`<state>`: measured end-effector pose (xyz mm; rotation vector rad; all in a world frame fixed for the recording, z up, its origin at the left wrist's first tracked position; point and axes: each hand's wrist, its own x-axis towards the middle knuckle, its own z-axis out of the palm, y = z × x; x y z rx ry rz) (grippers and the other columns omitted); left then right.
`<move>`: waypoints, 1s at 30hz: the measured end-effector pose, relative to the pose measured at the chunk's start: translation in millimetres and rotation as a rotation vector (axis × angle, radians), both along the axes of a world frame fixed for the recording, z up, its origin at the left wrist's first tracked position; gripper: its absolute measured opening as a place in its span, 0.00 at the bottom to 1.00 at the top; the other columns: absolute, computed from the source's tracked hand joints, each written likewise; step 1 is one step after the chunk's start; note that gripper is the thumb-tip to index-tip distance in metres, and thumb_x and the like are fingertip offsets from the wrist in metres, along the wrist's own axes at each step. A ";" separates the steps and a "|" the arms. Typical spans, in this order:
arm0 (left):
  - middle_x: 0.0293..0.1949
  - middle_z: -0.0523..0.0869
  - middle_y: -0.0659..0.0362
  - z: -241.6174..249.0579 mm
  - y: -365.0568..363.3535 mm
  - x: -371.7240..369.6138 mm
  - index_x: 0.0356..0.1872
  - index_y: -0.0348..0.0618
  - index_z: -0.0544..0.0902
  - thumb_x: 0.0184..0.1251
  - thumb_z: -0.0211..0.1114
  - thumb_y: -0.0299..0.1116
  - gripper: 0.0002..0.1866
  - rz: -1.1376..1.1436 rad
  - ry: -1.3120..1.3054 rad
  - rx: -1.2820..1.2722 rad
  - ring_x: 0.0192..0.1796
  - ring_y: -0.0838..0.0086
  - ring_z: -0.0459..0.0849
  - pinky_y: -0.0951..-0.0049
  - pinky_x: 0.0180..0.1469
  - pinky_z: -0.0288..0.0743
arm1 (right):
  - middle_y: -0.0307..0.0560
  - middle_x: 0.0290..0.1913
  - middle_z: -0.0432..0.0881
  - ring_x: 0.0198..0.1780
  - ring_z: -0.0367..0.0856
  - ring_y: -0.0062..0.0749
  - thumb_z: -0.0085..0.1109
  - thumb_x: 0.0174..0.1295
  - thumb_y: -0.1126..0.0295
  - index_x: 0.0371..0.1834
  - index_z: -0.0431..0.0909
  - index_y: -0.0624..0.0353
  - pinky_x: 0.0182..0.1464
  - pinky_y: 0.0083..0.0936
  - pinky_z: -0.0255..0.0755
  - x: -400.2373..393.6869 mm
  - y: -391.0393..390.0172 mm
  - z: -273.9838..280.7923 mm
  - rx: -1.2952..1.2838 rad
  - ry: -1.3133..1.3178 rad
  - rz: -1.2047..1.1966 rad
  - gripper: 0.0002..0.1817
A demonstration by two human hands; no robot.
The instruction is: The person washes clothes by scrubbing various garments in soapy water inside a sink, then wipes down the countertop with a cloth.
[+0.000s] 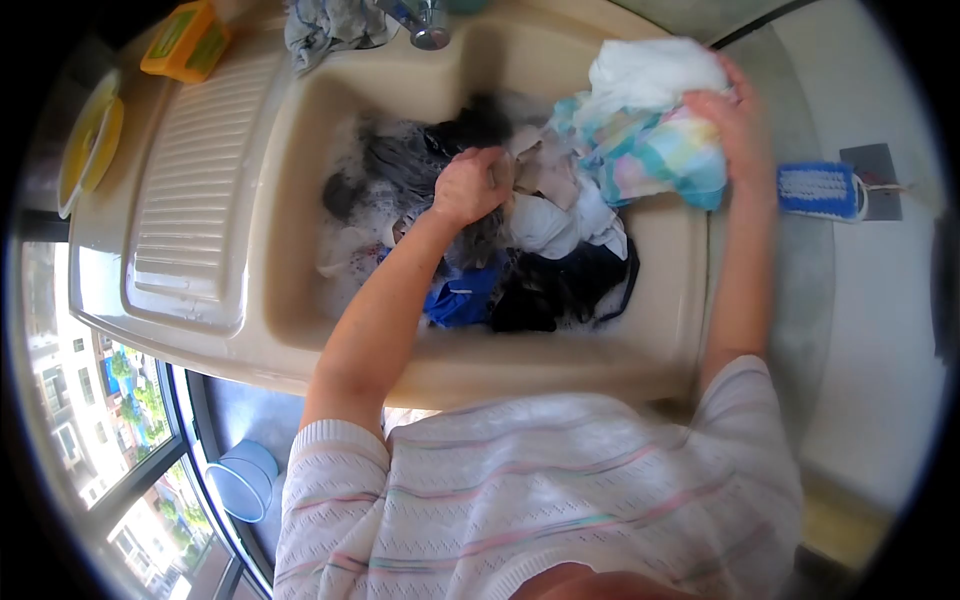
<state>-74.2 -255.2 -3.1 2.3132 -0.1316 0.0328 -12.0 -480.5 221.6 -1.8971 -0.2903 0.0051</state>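
A beige sink basin (pixel 685 285) holds soapy water and a heap of wet clothes. My left hand (pixel 472 187) is over the middle of the heap with its fingers curled closed. What they hold, if anything, is hard to make out. Dark grey cloth (pixel 395 160) lies left of this hand, and white cloth (pixel 545 225) lies to its right. At the basin's right rim, my right hand (pixel 735 125) grips the side of a bundle of pastel checked cloth (pixel 655 150) with white cloth (pixel 655 75) on top. Blue cloth (pixel 465 298) and black cloth (pixel 565 285) lie nearest my body.
A faucet (pixel 430 30) stands behind the basin, beside a grey cloth (pixel 335 30). Left is a ribbed washboard (pixel 195 190), with an orange container (pixel 190 42) and a yellow basin (pixel 95 145). A blue-and-white brush (pixel 820 190) is at right; a blue bucket (pixel 243 480) stands below.
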 end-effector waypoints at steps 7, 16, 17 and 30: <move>0.50 0.74 0.53 31.2 -4.3 3.3 0.56 0.49 0.68 0.44 0.67 0.43 0.34 0.050 0.350 -1.202 0.51 0.63 0.72 0.56 0.50 0.67 | 0.46 0.53 0.69 0.55 0.67 0.29 0.50 0.38 0.83 0.60 0.59 0.60 0.57 0.23 0.62 -16.6 40.1 -29.8 0.045 -0.175 0.409 0.37; 0.35 0.77 0.57 0.5 17.9 16.0 0.39 0.40 0.73 0.52 0.62 0.34 0.14 0.422 0.477 -1.542 0.35 0.69 0.77 0.70 0.26 0.72 | 0.55 0.48 0.72 0.52 0.69 0.46 0.44 0.40 0.85 0.49 0.69 0.57 0.54 0.31 0.63 -31.7 11.5 -172.3 -0.581 -0.098 0.084 0.27; 0.35 0.77 0.57 3.5 22.9 17.7 0.39 0.41 0.73 0.52 0.61 0.33 0.14 0.448 0.451 -1.593 0.35 0.68 0.77 0.71 0.25 0.72 | 0.54 0.48 0.73 0.51 0.70 0.45 0.44 0.41 0.85 0.49 0.69 0.58 0.53 0.31 0.64 -34.7 6.2 -172.1 -0.574 -0.118 0.069 0.27; 0.37 0.79 0.50 3.6 56.7 16.4 0.42 0.40 0.74 0.45 0.59 0.32 0.18 0.454 0.359 -0.207 0.38 0.56 0.78 0.59 0.43 0.72 | 0.58 0.45 0.74 0.48 0.72 0.47 0.56 0.40 0.71 0.52 0.66 0.58 0.51 0.32 0.66 -60.5 15.6 -200.8 -0.579 0.020 -0.061 0.29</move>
